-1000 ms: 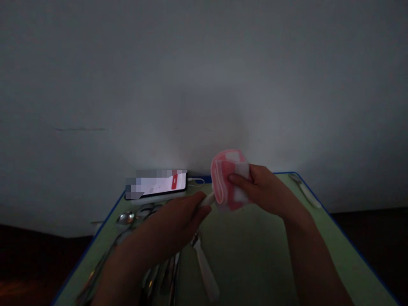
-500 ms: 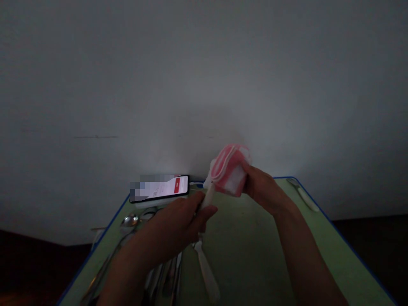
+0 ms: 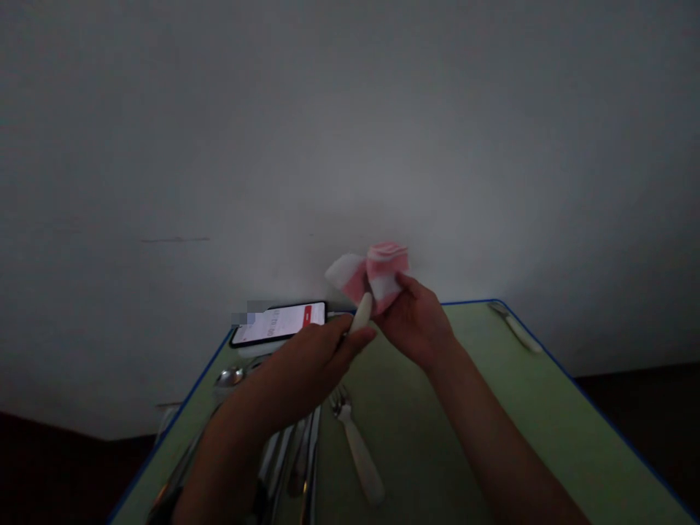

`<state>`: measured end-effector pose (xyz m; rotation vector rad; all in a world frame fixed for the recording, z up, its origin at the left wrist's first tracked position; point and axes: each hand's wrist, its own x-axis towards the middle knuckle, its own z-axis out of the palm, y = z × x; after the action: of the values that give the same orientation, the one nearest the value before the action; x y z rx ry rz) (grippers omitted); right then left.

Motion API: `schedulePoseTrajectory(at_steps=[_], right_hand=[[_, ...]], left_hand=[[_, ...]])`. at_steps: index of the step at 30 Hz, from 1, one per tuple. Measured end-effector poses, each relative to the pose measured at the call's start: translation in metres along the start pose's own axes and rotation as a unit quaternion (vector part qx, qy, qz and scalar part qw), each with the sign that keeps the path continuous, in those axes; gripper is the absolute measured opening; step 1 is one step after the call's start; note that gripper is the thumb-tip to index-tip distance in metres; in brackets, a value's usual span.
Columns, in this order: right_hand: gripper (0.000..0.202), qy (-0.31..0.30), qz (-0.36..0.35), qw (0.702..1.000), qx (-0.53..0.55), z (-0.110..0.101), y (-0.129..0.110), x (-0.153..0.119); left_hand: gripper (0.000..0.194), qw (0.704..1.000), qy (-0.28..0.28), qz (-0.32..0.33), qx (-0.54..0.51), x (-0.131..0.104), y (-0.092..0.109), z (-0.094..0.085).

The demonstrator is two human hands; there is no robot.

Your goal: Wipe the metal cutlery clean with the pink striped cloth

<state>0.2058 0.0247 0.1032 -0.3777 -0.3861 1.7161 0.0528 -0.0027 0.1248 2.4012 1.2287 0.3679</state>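
My left hand (image 3: 320, 361) is closed around a white-handled utensil (image 3: 362, 312), whose pale rounded handle end sticks up past my thumb. The utensil's head is hidden, so its kind does not show. In my right hand (image 3: 418, 324) is a pink and white striped cloth (image 3: 387, 273), folded over and pinched by the fingers. The cloth's left part flares out behind the handle; whether it touches the handle is hard to tell. Below my left hand a fork (image 3: 358, 452) with a white handle lies on the green table (image 3: 432, 430).
A lit phone (image 3: 281, 323) leans at the table's back left. Spoons (image 3: 230, 376) and several other metal utensils (image 3: 295, 456) lie to the left, partly behind my left arm. Another white-handled utensil (image 3: 517, 328) rests near the right back edge. A grey wall (image 3: 350, 146) stands behind.
My right hand and the cloth have moved left, and the cloth has opened outward to the left. More of the handle's end now shows clear of the cloth.
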Motion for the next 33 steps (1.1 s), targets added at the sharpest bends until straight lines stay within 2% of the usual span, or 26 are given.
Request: schedulePoseTrajectory(at_steps=[6, 10, 13, 16, 21, 26, 29, 31, 33], right_hand=[[0.017, 0.004, -0.013, 0.996, -0.087, 0.001, 0.003, -0.002], [0.021, -0.025, -0.010, 0.998, -0.060, 0.005, 0.000, -0.008], [0.023, -0.057, 0.009, 0.998, -0.032, 0.005, -0.004, -0.010], [0.020, -0.070, 0.011, 0.997, -0.037, 0.003, -0.004, -0.009], [0.013, -0.079, -0.015, 0.991, -0.109, -0.001, -0.003, -0.007], [0.010, -0.086, -0.057, 0.974, -0.200, -0.008, -0.002, -0.005], [0.013, -0.047, -0.098, 0.948, -0.299, -0.015, -0.005, -0.004], [0.015, -0.035, -0.100, 0.905, -0.412, -0.019, -0.011, -0.007], [0.017, -0.065, -0.069, 0.850, -0.519, -0.022, -0.019, -0.012]], left_hand=[[0.040, 1.000, -0.017, 0.018, -0.001, -0.004, 0.000, -0.001], [0.031, 0.997, -0.054, 0.043, -0.016, -0.017, 0.001, -0.011], [0.024, 0.996, -0.061, 0.054, -0.045, -0.023, 0.001, -0.017], [0.032, 0.998, -0.035, 0.045, -0.037, -0.020, 0.001, -0.018], [0.041, 0.999, 0.035, 0.012, 0.009, -0.006, 0.005, -0.009], [0.043, 0.999, 0.036, -0.001, 0.010, 0.002, 0.002, 0.000], [0.040, 1.000, 0.009, -0.002, 0.015, 0.000, -0.004, -0.003], [0.036, 0.999, 0.014, -0.007, 0.043, -0.004, -0.010, -0.009], [0.033, 0.995, 0.054, -0.028, 0.084, -0.010, -0.016, -0.016]])
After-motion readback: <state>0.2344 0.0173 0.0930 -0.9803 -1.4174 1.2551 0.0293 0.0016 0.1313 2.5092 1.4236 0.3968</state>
